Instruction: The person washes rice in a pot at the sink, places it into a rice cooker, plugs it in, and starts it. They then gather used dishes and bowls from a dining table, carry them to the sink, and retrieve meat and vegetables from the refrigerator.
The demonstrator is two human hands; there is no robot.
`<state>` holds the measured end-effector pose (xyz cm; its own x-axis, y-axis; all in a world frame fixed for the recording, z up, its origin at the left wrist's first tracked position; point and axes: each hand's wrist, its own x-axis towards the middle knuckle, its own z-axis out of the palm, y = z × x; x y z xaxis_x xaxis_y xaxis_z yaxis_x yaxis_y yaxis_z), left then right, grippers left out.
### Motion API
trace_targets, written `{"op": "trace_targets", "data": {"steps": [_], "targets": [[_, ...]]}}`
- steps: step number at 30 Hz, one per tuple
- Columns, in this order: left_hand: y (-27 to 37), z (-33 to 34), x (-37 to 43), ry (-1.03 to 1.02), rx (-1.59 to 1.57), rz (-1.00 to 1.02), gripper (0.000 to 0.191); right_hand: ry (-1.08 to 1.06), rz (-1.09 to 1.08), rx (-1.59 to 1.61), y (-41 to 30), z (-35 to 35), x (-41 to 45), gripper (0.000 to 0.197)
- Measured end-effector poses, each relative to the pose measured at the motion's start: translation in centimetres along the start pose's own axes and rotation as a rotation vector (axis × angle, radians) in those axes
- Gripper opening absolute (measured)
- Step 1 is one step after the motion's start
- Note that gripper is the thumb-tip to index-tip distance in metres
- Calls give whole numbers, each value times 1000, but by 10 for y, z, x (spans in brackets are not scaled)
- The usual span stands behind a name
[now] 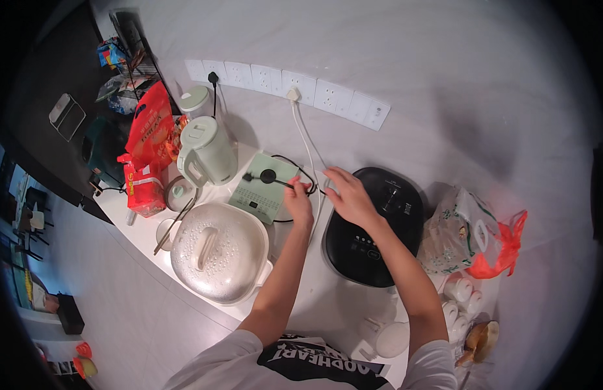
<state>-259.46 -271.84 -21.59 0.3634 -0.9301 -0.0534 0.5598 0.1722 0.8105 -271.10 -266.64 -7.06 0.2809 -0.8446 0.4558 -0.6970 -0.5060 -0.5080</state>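
Between the pale green kettle and the black rice cooker (379, 224), my left hand (299, 200) grips a black power cord (282, 183); its plug (249, 177) points left over a light green electric kitchen base (265, 195). My right hand (350, 197) is over the cooker's left edge, fingers slightly spread, close to the black cord and a white cord (306, 141); whether its fingertips touch a cord is unclear. The white cord runs up to a white plug (293, 93) in the wall socket strip (328, 96). A lidded pot (218, 253), its lid dotted with droplets, stands left of my left forearm.
The pale green kettle (216, 156) stands behind the pot, beside red bags (148, 126). Chopsticks (174, 225) lie across a bowl (166, 234) at the table's left edge. On the right are plastic bags (452, 234), white cups (458, 288) and a white round item (393, 339).
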Motion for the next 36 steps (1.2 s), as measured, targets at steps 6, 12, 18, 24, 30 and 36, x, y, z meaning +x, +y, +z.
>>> {"op": "trace_targets", "data": {"steps": [6, 12, 18, 24, 30, 36], "targets": [[21, 13, -63, -375, 742, 233, 16, 78, 217, 174, -21, 61, 61, 38], [47, 19, -43, -453, 937, 331, 28, 217, 437, 319, -6, 58, 84, 20], [104, 84, -1, -190, 793, 510, 40, 547, 288, 104, 28, 48, 91, 17], [122, 139, 16, -370, 776, 739, 43, 689, 197, 120, 51, 63, 94, 16], [97, 134, 37, -408, 910, 721, 49, 714, 190, 84, 64, 77, 108, 13], [91, 136, 31, -439, 873, 663, 54, 636, 175, 90, 82, 74, 111, 11]]}}
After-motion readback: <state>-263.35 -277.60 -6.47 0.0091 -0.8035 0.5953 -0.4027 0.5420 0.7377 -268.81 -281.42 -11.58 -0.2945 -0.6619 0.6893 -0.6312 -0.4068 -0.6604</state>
